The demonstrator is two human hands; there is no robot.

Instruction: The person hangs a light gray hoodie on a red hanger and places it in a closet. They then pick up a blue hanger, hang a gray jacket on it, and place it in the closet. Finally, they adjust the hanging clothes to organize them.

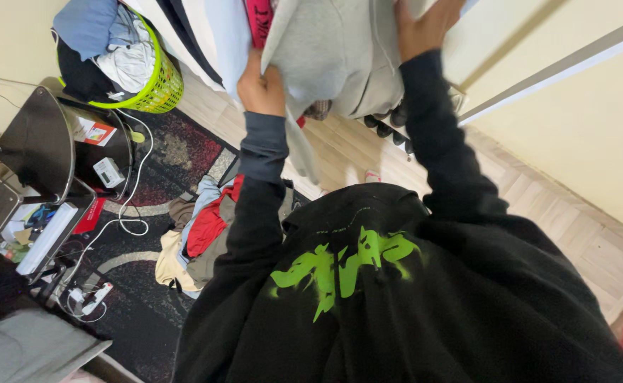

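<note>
Both hands (262, 89) grip grey garment (332, 57); clothes pile (201, 234) apparently underfoot.

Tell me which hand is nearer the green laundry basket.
Left. The left hand grips the grey garment a short way right of the basket; the right hand is farther right.

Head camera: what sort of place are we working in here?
Probably a room in a home where laundry is being sorted. Both hands, left hand and right hand, grip a light grey fabric garment; a lime-green plastic laundry basket holds clothes, and a heap of mixed clothes lies on the dark patterned rug.
</note>
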